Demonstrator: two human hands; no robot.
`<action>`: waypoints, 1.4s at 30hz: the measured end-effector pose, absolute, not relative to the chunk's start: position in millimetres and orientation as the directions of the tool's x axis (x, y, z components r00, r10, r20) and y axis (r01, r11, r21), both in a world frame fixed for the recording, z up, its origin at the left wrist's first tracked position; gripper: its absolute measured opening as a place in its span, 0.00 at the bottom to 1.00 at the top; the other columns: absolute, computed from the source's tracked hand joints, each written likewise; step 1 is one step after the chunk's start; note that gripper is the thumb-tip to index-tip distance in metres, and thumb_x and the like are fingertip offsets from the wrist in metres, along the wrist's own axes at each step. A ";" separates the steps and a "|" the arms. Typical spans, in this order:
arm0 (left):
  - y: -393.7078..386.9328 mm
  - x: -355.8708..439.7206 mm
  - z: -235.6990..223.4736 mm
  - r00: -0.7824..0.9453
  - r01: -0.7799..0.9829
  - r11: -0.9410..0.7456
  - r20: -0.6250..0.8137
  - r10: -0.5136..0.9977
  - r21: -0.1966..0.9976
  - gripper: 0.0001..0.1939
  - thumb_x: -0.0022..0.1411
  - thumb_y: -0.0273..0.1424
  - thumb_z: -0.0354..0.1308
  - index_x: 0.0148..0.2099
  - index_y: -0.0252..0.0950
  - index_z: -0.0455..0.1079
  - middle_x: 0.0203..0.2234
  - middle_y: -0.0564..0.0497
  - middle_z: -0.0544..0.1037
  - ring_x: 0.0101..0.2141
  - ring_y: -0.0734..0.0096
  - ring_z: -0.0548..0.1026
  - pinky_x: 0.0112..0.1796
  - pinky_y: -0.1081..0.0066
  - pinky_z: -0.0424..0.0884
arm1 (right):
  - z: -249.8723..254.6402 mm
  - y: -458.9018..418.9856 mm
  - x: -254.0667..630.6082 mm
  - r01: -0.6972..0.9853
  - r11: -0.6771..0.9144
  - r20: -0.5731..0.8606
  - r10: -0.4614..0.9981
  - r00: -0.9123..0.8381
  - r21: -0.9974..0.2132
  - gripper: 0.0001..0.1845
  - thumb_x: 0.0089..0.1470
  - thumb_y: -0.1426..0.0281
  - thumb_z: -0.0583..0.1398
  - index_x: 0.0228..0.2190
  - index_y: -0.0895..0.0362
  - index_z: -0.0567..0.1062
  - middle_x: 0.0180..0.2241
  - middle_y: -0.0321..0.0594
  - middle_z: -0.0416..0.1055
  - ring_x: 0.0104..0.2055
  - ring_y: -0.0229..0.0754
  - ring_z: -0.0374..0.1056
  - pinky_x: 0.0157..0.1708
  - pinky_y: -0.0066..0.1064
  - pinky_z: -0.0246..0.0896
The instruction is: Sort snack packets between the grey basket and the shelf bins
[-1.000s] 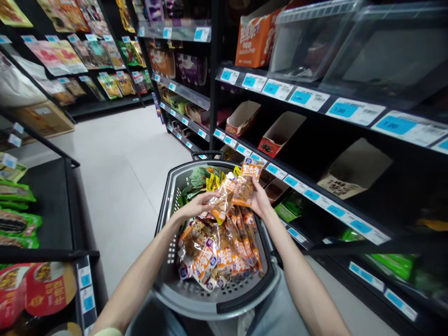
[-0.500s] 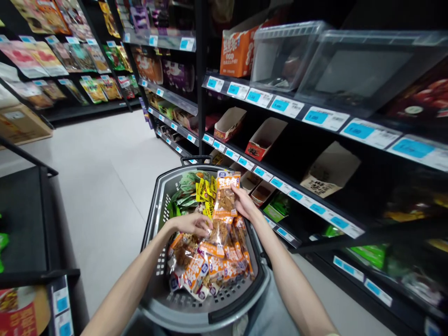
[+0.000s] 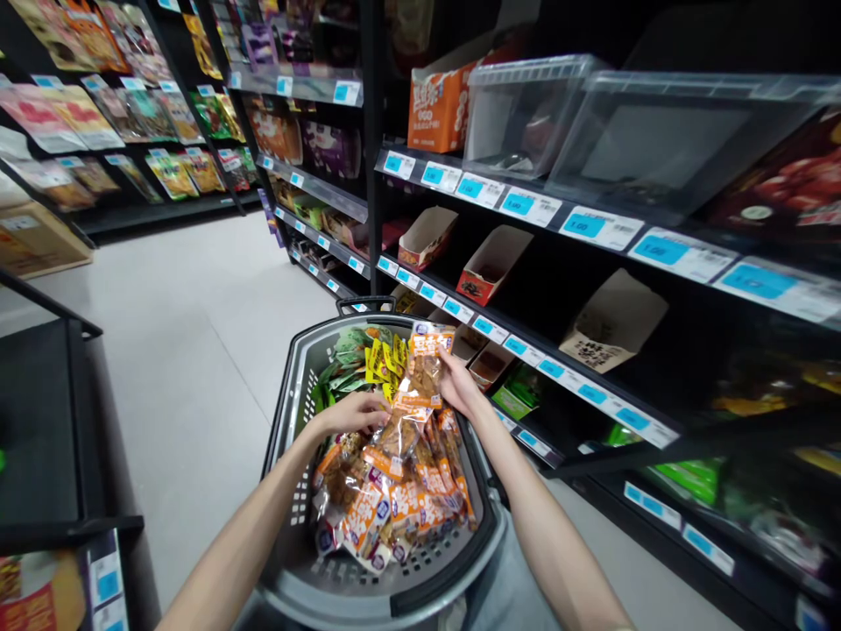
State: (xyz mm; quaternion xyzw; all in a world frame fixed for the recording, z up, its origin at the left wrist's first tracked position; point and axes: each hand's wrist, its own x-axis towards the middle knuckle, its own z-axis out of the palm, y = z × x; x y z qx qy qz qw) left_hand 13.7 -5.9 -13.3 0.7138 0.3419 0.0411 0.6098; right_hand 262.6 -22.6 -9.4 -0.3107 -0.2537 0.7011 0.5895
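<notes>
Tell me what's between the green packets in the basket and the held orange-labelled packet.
In the head view, yellow packets lie between the green packets and the orange-labelled packet in the right hand's grip.

Dark shelves [image 3: 542, 324] sink into shadow, glossy packets [image 3: 368, 513] glint, and the outer edges look stretched and soft.

head view | from above | forward and down | basket [image 3: 342, 574] near
</notes>
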 end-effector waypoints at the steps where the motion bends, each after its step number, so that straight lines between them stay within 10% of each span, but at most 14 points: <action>1: -5.4 13.4 -12.7 0.757 0.438 -0.032 -0.350 0.552 0.898 0.23 0.58 0.49 0.58 0.46 0.36 0.72 0.35 0.47 0.77 0.32 0.67 0.75 0.29 0.71 0.74 | -8.7 -22.6 262.6 -0.666 -0.186 -0.141 0.983 -0.121 -0.722 0.20 0.56 0.59 0.62 0.47 0.56 0.74 0.41 0.43 0.80 0.48 0.49 0.74 0.51 0.44 0.69; 18: 2.2 16.5 -22.8 0.639 0.525 -0.574 0.154 0.754 0.628 0.13 0.64 0.38 0.53 0.45 0.37 0.72 0.34 0.49 0.73 0.32 0.69 0.70 0.35 0.71 0.65 | -7.8 -21.9 262.3 -0.589 -0.127 -0.166 0.986 0.012 -0.798 0.22 0.48 0.53 0.67 0.38 0.55 0.76 0.34 0.42 0.80 0.41 0.51 0.76 0.38 0.40 0.74; 28: -12.0 28.7 -12.6 0.571 0.336 -0.556 0.305 0.762 0.760 0.13 0.67 0.38 0.52 0.49 0.36 0.67 0.35 0.49 0.73 0.34 0.70 0.71 0.37 0.71 0.68 | -8.9 -24.2 257.4 -0.450 -0.131 -0.165 0.986 0.038 -0.883 0.18 0.42 0.55 0.70 0.25 0.57 0.75 0.28 0.39 0.78 0.35 0.48 0.75 0.35 0.35 0.70; 35: -11.2 28.2 -12.5 0.574 0.245 -0.564 0.351 0.740 0.789 0.25 0.63 0.31 0.54 0.61 0.41 0.59 0.53 0.43 0.66 0.48 0.63 0.70 0.44 0.65 0.72 | -5.9 -22.7 260.7 -0.500 -0.081 -0.129 0.990 0.061 -0.862 0.15 0.43 0.66 0.69 0.36 0.54 0.76 0.34 0.36 0.78 0.33 0.42 0.75 0.29 0.30 0.71; 42: -8.2 27.7 -23.2 0.567 0.297 -0.765 0.539 0.622 0.571 0.29 0.55 0.23 0.58 0.59 0.41 0.64 0.55 0.42 0.66 0.56 0.57 0.65 0.57 0.53 0.64 | -2.5 -24.5 263.5 -0.528 -0.078 -0.114 0.993 0.036 -0.846 0.28 0.46 0.68 0.66 0.50 0.47 0.68 0.26 0.30 0.74 0.22 0.38 0.73 0.26 0.31 0.75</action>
